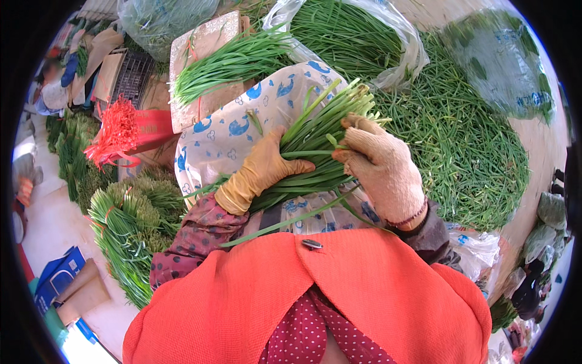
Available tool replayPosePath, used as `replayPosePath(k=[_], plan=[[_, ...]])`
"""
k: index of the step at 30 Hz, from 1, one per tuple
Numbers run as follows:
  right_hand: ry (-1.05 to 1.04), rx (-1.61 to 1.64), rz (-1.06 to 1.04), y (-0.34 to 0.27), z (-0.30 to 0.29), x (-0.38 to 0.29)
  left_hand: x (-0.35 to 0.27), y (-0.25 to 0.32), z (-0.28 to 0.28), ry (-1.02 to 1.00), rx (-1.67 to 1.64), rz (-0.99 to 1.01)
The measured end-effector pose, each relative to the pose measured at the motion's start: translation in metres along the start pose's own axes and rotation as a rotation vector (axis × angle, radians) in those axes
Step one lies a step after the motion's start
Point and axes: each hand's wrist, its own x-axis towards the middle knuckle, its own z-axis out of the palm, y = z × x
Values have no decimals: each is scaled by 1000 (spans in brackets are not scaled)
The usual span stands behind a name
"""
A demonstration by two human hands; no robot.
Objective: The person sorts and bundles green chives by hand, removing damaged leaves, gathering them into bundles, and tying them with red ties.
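My left hand (268,166), in a yellowish rubber glove, grips a thick bunch of long green leaves (313,136), which look like garlic chives. Their pale cut ends point up and to the right. My right hand (382,164), in a cream knitted glove, pinches a single green blade (335,142) at the bunch's right side. Beneath the bunch, a whitish plastic apron (227,141) with blue whales covers my lap. One loose long leaf (282,231) trails down across the apron toward my red garment (227,291).
A smaller chive bundle (232,61) lies on a patterned board (207,34) ahead. Red ties (116,132) stand at left, above tied bundles (122,214). Loose trimmings (454,150) heap at right, below an open bag (411,59) of chives. A person (52,88) sits far left.
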Motion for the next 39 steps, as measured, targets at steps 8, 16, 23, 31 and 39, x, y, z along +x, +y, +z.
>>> replayPosePath(k=[8, 16, 23, 31, 39], plan=[[-64, -199, -139, 18, 8, 16, 2, -1, -4, 7, 47, 9], [399, -17, 49, 32, -44, -8, 4, -3, -15, -94, -106, 17], [918, -826, 501, 88, -171, -54, 7, -6, -12, -90, -161, 65], [252, -552, -318, 15, -22, 21, 11, -20, -7, 12, -120, 21], [228, -259, -99, 47, -24, 9, 28, -29, 0, 216, -308, -42]])
